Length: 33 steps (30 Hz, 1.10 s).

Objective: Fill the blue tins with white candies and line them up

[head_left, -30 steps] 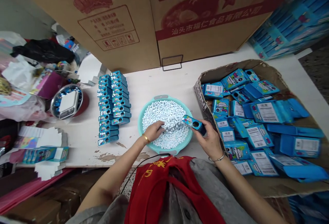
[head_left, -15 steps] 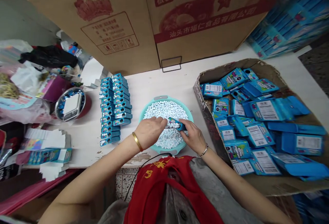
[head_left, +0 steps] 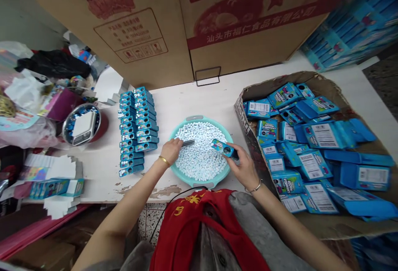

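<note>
Blue boxes (head_left: 146, 133) stand in two rows at left. Rightward, my left hand (head_left: 171, 151) pinches a small grey tool (head_left: 188, 142) over the bowl (head_left: 195, 117) of white sweets (head_left: 202, 167). Right of its tip, a holed carton (head_left: 223, 148) lies long axis crosswise, slanting toward me, over the bowl's right side, my nearer right hand (head_left: 245, 169) gripping its right end.

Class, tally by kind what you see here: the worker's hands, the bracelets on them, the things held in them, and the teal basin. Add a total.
Hands: 2 (left hand, right hand)
Bracelets: 2 (gold bracelet, silver bracelet)
Held things: 2 (grey tool, blue box)
Basins: 1 (teal basin)
Total: 7
</note>
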Available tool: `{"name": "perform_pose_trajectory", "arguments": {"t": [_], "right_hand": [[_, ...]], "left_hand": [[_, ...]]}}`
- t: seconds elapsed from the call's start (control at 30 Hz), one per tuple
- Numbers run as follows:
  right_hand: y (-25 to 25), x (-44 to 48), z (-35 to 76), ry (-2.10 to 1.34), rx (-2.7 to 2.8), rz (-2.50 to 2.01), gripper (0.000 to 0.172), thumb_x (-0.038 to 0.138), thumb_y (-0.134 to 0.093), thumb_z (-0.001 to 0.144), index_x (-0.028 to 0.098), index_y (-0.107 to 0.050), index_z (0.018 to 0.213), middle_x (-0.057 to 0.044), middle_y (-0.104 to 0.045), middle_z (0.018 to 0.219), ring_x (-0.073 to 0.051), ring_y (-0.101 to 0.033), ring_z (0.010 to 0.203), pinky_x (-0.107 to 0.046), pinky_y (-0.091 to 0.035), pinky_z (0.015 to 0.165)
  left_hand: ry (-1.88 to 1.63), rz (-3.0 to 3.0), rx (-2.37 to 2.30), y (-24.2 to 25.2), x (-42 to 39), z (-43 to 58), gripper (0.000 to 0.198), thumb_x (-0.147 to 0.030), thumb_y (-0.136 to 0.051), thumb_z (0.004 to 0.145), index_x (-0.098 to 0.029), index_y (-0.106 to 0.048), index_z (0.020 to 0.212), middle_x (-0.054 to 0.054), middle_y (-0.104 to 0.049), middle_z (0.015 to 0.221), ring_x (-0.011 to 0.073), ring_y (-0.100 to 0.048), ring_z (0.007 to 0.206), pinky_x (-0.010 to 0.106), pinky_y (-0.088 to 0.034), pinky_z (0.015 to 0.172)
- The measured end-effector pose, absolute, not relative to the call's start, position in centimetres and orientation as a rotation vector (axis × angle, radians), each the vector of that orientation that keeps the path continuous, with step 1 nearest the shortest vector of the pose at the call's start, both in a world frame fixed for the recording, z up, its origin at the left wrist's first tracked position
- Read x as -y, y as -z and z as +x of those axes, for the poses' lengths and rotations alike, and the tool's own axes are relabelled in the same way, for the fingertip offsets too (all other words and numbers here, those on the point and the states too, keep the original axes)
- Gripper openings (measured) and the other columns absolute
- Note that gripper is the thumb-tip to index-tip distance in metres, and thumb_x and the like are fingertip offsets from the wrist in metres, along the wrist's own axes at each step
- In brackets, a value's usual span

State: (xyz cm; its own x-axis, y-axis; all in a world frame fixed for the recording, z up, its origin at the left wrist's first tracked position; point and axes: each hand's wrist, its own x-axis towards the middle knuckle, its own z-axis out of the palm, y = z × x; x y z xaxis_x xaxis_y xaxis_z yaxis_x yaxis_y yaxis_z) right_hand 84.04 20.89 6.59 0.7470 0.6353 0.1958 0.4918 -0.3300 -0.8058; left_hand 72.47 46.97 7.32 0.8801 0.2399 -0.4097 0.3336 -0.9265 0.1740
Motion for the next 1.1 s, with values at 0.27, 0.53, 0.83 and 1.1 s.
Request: {"name": "perform_pose_trajectory", "arguments": {"t": [0.27, 0.53, 0.83, 1.1], "right_hand": [[-8.0, -19.7, 85.3, -0.122, 0.714, -2.062, 0.035, 0.036, -0.059, 0.085, 0.021, -0.053, 0.115, -0.009, -0.065, 0.106, -0.023, -0.063, 0.096, -0.038, -0.051, 0.083], [-7.4, -19.4, 85.0, -0.119, 0.704, -2.068, 0.033, 0.034, -0.058, 0.084, 0.020, -0.053, 0.114, -0.009, -0.064, 0.105, -0.023, -0.062, 0.094, -0.038, -0.051, 0.081], [-5.7, -21.7, 83.3, -0.124, 1.048, -1.996, 0.040, 0.019, -0.048, 0.085, 0.021, -0.047, 0.125, -0.012, -0.062, 0.115, -0.026, -0.059, 0.108, -0.047, -0.050, 0.092], [-5.8, -22.5, 82.5, -0.121, 1.096, -1.972, 0.044, 0.014, -0.045, 0.084, 0.021, -0.046, 0.127, -0.011, -0.062, 0.114, -0.026, -0.058, 0.108, -0.047, -0.051, 0.092]], "left_hand": [[0.513, 2.552, -0.279, 0.1, -40.0, 74.7, 0.030, -0.014, -0.046, 0.086, -0.019, -0.052, 0.115, 0.006, -0.060, 0.114, 0.0190, -0.055, 0.104, 0.030, -0.044, 0.090], [0.326, 2.362, -0.154, -5.8, -43.9, 71.5, 0.024, -0.030, -0.048, 0.090, -0.018, -0.052, 0.110, 0.008, -0.062, 0.105, 0.0189, -0.059, 0.094, 0.031, -0.046, 0.085], [0.432, 2.687, 0.060, -17.1, -43.8, 73.3, 0.017, -0.022, -0.044, 0.091, -0.018, -0.053, 0.104, 0.007, -0.061, 0.099, 0.0203, -0.057, 0.093, 0.032, -0.046, 0.081], [0.599, 2.932, 0.012, -21.3, -39.5, 75.2, 0.020, -0.012, -0.036, 0.092, -0.017, -0.056, 0.091, 0.009, -0.058, 0.086, 0.0216, -0.056, 0.086, 0.034, -0.047, 0.075]]}}
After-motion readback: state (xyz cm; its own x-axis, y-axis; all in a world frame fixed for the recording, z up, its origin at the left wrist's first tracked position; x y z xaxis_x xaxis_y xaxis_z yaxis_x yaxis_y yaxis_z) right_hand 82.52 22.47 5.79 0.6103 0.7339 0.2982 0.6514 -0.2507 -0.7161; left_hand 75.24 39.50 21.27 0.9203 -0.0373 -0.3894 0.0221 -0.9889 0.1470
